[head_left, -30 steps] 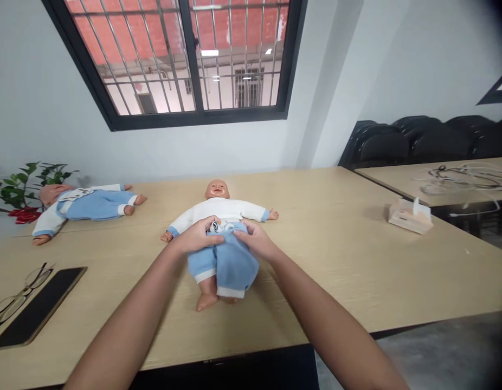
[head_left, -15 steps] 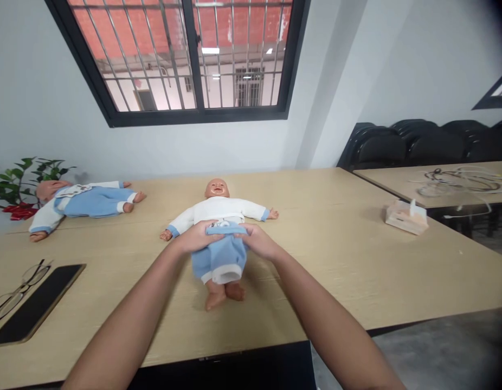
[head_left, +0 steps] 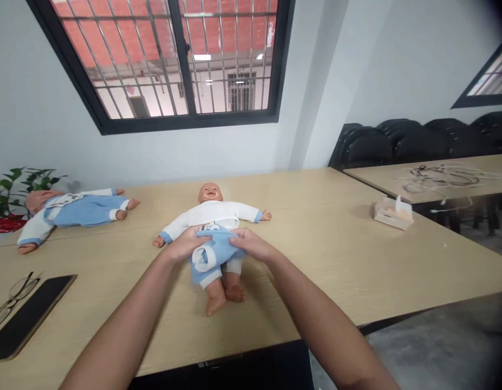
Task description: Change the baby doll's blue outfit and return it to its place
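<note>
A baby doll [head_left: 210, 192] lies on its back on the table, its arms spread and bare feet toward me. It wears a white top [head_left: 216, 212] with blue cuffs. Blue pants [head_left: 222, 246] with white cuffs are gathered over its lower body. At the left of the waistband my left hand [head_left: 188, 242] is closed on the cloth. My right hand [head_left: 249, 244] pinches the pants on the other side. One open white cuff [head_left: 204, 257] sticks up toward the left, while a cuffed leg lies below it. Folded cloth hides the doll's hips.
Another doll in blue and white [head_left: 86, 210] lies at the left, beside a potted plant [head_left: 7, 184]. Glasses [head_left: 13, 300] and a dark phone-like slab [head_left: 33, 317] lie near left. A tissue box [head_left: 393, 213] is at right. Cables [head_left: 442, 176] cover part of another table.
The loose pant leg has swung from the middle to the left, exposing more of the doll's other leg. Both hands keep hold of the pants. The view has shifted slightly right.
</note>
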Available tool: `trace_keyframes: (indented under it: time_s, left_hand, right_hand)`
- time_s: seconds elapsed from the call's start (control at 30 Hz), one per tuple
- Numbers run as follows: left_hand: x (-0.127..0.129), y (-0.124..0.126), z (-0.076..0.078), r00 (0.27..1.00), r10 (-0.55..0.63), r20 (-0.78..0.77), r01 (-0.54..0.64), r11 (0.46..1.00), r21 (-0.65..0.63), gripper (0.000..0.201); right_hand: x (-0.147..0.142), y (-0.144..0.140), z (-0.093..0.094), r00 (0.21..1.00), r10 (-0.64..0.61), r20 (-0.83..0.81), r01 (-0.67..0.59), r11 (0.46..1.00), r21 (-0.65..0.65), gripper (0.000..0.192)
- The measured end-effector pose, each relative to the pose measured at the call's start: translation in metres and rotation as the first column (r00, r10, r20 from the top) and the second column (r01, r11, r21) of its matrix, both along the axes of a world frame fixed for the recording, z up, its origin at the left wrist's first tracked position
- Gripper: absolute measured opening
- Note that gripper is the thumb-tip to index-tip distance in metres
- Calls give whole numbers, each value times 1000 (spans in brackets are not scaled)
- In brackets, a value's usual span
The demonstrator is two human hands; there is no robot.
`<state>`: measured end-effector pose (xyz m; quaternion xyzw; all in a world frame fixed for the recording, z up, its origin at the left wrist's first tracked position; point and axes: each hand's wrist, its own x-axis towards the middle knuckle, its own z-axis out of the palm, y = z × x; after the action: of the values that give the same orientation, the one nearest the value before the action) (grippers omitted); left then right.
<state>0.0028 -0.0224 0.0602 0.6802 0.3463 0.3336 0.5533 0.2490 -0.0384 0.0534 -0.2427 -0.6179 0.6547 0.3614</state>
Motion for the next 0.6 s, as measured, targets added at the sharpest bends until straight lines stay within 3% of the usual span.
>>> trace_keyframes:
  time_s: [0.17,0.27,0.33,0.47,0.6]
  left_hand:
    - [-1,-7,5,986,-121,-112,135,983,128,73]
    - [0,-10,9,978,-88,-190,121,978,171,73]
    - [1,-11,8,984,-60,-170,84,987,137,63]
    - [4,-13,1,1000,-17,16,16,999,47,59]
    - [8,-17,1,999,22,38,-23,999,30,60]
  right_hand:
    - [-6,-4,-3,980,-52,-192,28,991,-130,46]
    - [-14,-9,-4,964,-13,-266,-37,982,-183,50]
    - [-17,-11,-5,968,26,-251,-76,979,-190,52]
    - [-14,-11,-3,981,95,-172,-127,974,-189,52]
    - [-8,-7,3,995,74,-61,-81,990,-119,39]
